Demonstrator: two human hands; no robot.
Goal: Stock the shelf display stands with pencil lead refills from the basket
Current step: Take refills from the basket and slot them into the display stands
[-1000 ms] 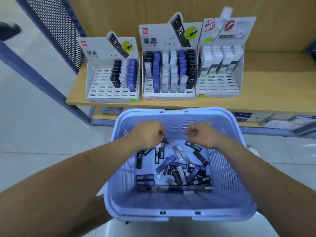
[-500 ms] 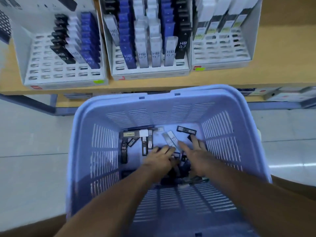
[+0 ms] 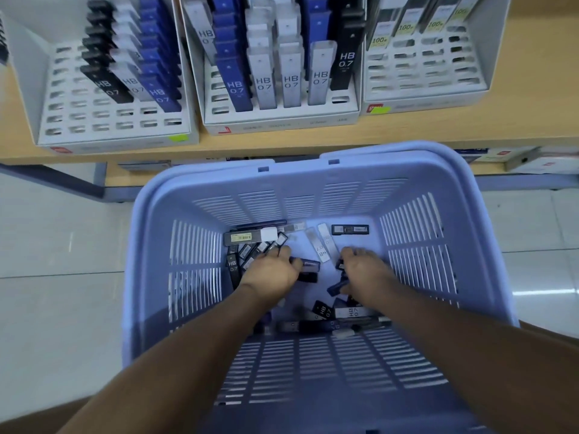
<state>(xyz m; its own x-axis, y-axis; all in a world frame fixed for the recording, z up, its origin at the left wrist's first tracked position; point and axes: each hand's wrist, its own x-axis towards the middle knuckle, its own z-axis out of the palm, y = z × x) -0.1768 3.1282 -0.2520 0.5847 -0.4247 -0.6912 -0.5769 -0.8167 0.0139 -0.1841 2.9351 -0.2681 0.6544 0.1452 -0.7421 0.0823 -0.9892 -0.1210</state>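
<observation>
Pencil lead refills (image 3: 322, 245) are lying loose in the lilac basket (image 3: 416, 183) below the display stands (image 3: 282, 119), the left hand (image 3: 272, 274) is curling its fingers round a dark refill (image 3: 308, 265), and the right hand (image 3: 365, 272) is reaching among them, its grip impossible to tell.

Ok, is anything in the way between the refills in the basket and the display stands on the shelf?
Nothing visible does. The basket is open on top, the left hand and right hand are down among the refills, and the display stands sit on the shelf beyond its far rim, with free slots.
</observation>
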